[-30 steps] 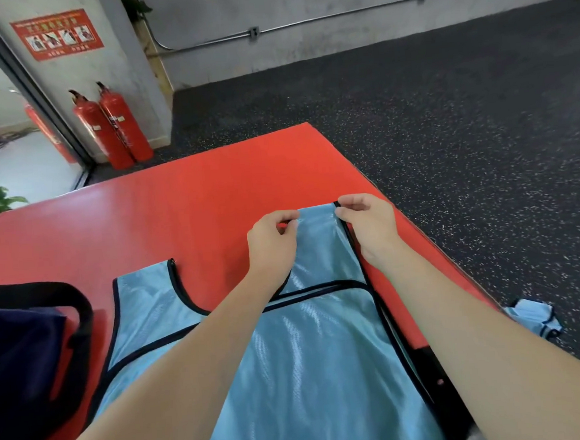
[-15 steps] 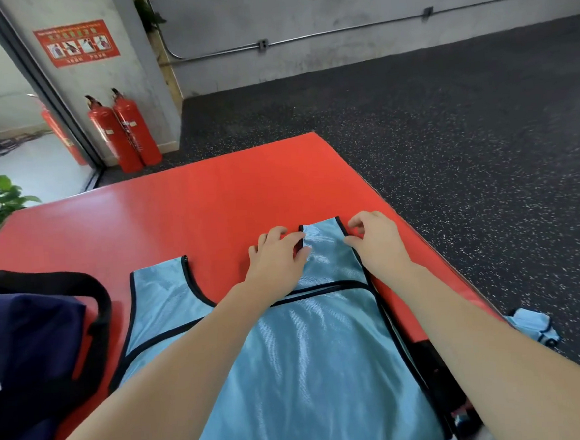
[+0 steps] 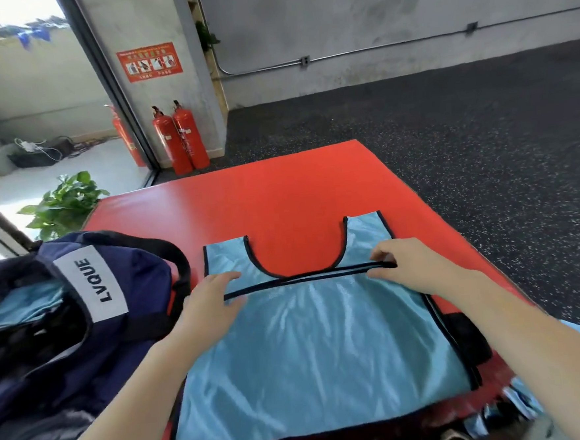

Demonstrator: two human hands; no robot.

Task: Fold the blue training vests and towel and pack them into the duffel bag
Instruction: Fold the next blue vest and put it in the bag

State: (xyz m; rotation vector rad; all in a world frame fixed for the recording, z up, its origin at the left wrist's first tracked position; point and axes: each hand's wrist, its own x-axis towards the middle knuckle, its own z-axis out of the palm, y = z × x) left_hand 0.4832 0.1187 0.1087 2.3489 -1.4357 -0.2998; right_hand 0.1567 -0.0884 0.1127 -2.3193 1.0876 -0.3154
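A light blue training vest (image 3: 318, 348) with black trim lies flat on the red mat (image 3: 280, 193), its shoulder straps pointing away from me. My left hand (image 3: 208, 301) rests on the vest's left armhole edge with fingers spread. My right hand (image 3: 408, 266) pinches the black trim at the right end of the neckline seam. The open navy duffel bag (image 3: 82, 313) labelled LVQUE sits at the left, with light blue fabric (image 3: 26, 303) visible inside it.
More blue fabric (image 3: 521, 406) hangs off the mat's near right corner. Two red fire extinguishers (image 3: 180, 138) stand by the wall behind the mat. A potted plant (image 3: 64, 204) sits at the far left. Dark speckled floor (image 3: 482, 144) surrounds the mat.
Both hands left the right shoulder strap and spread apart to the vest's two sides. The view shifted left and up, so the bag shows more fully.
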